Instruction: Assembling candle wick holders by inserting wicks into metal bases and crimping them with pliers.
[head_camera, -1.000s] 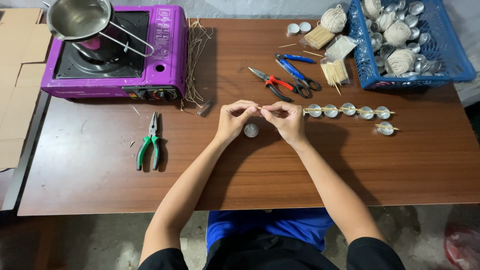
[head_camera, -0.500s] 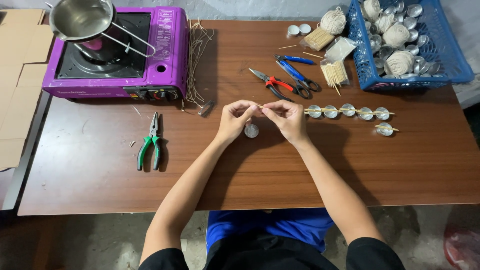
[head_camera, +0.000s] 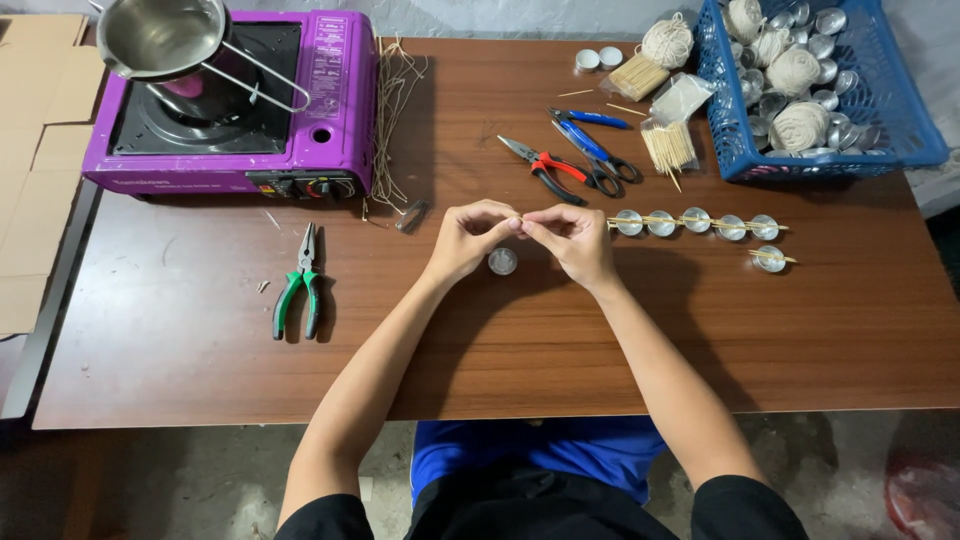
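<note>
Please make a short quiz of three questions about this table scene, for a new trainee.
1. True or false: the left hand and the right hand meet fingertip to fingertip above the small metal cup.
2. Which tool lies alone, left of the hands? A) green-handled pliers B) blue-handled scissors C) red-handled cutters
3. What stands on the purple gas stove?

Key:
1. True
2. A
3. A steel pot with a wire handle.

Shiny metal cup (head_camera: 502, 262) on a smooth, wood-grain table (head_camera: 480, 340).
</note>
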